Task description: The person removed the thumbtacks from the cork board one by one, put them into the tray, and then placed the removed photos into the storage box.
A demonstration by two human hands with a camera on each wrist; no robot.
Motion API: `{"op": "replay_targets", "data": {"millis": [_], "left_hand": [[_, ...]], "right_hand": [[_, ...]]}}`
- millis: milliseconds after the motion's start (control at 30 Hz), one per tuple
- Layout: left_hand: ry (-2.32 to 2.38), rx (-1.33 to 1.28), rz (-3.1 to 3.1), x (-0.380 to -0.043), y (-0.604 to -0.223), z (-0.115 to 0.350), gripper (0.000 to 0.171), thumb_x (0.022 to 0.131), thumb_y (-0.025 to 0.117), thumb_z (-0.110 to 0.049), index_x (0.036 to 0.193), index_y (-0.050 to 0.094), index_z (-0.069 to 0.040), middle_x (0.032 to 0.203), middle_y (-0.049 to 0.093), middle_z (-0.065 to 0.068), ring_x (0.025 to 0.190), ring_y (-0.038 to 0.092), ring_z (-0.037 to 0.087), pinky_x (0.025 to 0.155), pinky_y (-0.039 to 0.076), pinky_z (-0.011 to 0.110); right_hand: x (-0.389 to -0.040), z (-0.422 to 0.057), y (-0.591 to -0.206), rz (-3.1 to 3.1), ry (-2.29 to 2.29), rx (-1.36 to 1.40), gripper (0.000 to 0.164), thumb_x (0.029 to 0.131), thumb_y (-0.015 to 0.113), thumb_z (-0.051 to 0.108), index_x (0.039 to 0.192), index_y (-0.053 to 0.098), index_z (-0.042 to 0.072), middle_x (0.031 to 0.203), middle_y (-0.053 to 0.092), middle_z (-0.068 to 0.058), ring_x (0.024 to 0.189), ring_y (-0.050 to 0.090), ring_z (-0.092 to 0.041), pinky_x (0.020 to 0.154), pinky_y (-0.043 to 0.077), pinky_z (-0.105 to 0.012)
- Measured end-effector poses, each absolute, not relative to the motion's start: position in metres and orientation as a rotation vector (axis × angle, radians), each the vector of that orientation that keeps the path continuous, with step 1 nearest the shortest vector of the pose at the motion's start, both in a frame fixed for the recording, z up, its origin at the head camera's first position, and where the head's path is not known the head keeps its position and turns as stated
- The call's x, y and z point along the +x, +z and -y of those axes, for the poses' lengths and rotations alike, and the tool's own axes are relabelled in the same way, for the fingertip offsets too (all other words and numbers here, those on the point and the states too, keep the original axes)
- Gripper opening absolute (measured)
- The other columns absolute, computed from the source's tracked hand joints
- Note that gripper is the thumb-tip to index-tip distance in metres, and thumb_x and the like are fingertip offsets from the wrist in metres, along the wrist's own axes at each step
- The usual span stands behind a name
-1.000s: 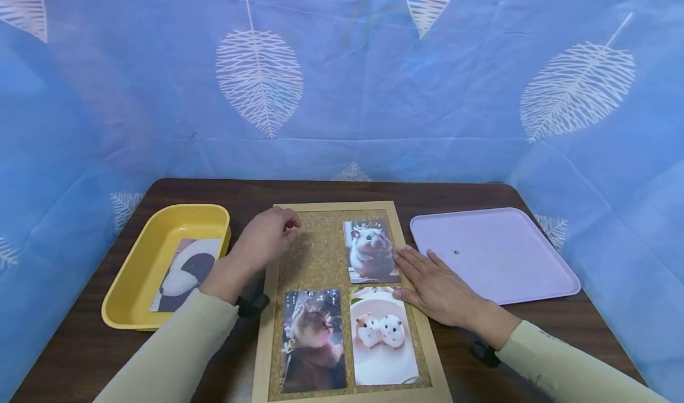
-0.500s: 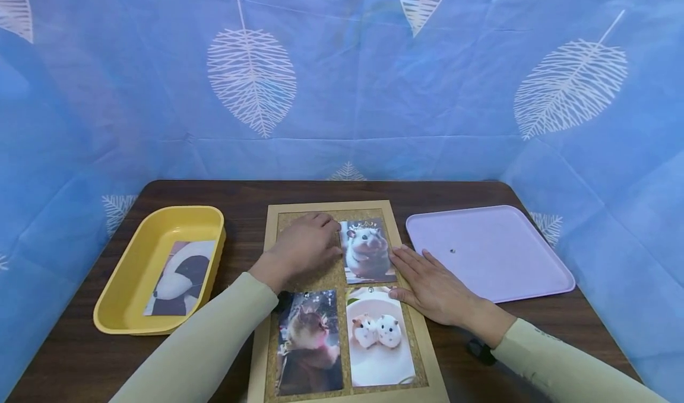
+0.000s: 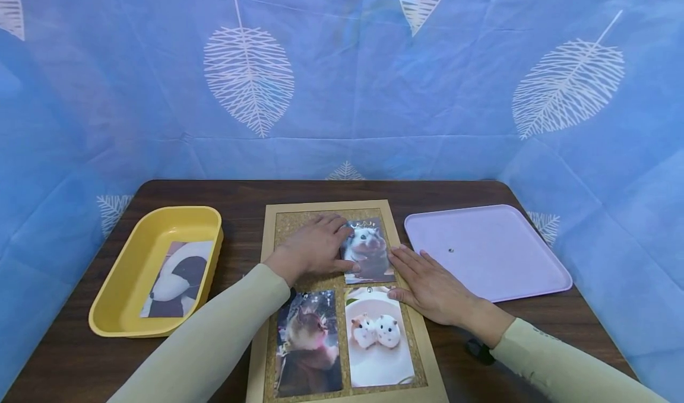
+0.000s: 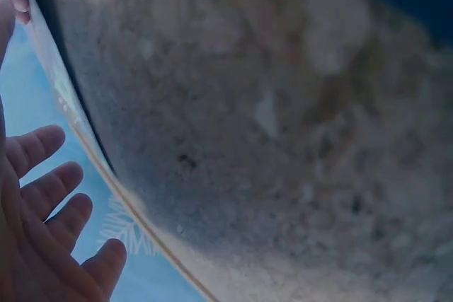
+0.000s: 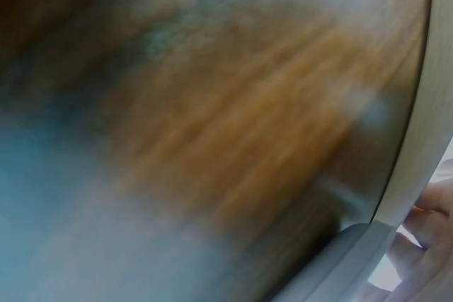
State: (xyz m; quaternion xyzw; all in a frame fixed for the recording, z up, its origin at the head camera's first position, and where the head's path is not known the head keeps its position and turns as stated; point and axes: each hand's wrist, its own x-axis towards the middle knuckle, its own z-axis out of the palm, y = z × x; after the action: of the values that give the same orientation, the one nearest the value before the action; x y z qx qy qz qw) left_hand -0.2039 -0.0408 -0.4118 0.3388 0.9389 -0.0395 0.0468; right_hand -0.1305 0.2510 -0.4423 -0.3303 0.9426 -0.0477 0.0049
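A photo of a white crowned hamster lies at the upper right of the wood-framed cork board. My left hand reaches over the board, its fingertips and thumb on the left part of that photo. Spread, slightly bent fingers show in the left wrist view. My right hand rests with straight fingers on the right frame, at the photo's right edge. Below are a photo of two hamsters, with a pin at its top, and a dark hamster photo.
On the left stands a yellow tray holding another photo. A lilac tray on the right bears one small metallic pin. All stand on a dark wooden table before a blue leaf-patterned cloth.
My left hand has moved right from the board's upper left edge onto the crowned hamster photo. The right hand has stayed in place. The head view has shifted slightly.
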Motion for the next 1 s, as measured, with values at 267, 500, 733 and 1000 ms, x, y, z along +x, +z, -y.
{"op": "replay_targets", "data": {"millis": [267, 500, 733, 1000], "left_hand": [[-0.128, 0.959, -2.754, -0.200, -0.417, 0.042, 0.103, 0.094, 0.039, -0.087, 0.170, 0.025, -0.018, 0.178, 0.017, 0.007, 0.165, 0.015, 0.027, 0.131, 0.022, 0.051], [-0.103, 0.899, -2.699, -0.197, -0.418, 0.042, 0.107, 0.094, 0.037, -0.086, 0.171, 0.014, -0.017, 0.179, 0.008, 0.007, 0.165, 0.008, 0.026, 0.133, 0.017, 0.050], [-0.089, 0.867, -2.679, -0.195, -0.416, 0.041, 0.111, 0.093, 0.037, -0.088, 0.172, 0.008, -0.015, 0.179, 0.003, 0.009, 0.165, 0.003, 0.026, 0.133, 0.012, 0.053], [-0.049, 0.843, -2.659, -0.194, -0.414, 0.043, 0.111, 0.094, 0.043, -0.085, 0.171, 0.006, -0.014, 0.179, 0.000, 0.009, 0.165, 0.001, 0.026, 0.133, 0.011, 0.054]], "right_hand": [[-0.131, -0.251, -0.443, -2.945, -0.167, -1.043, 0.076, 0.109, 0.051, 0.053, 0.163, 0.035, 0.001, 0.170, 0.035, -0.019, 0.158, 0.031, -0.039, 0.125, 0.031, -0.061], [-0.131, -0.252, -0.441, -2.947, -0.153, -1.075, 0.075, 0.109, 0.052, 0.052, 0.162, 0.038, 0.000, 0.169, 0.037, -0.019, 0.158, 0.032, -0.038, 0.124, 0.033, -0.060], [-0.131, -0.253, -0.440, -2.939, -0.163, -1.072, 0.075, 0.109, 0.052, 0.051, 0.162, 0.038, 0.000, 0.168, 0.037, -0.019, 0.158, 0.032, -0.039, 0.124, 0.033, -0.060], [-0.136, -0.252, -0.432, -2.933, -0.121, -1.104, 0.071, 0.108, 0.055, 0.050, 0.158, 0.046, 0.000, 0.164, 0.045, -0.019, 0.153, 0.041, -0.038, 0.122, 0.037, -0.060]]}}
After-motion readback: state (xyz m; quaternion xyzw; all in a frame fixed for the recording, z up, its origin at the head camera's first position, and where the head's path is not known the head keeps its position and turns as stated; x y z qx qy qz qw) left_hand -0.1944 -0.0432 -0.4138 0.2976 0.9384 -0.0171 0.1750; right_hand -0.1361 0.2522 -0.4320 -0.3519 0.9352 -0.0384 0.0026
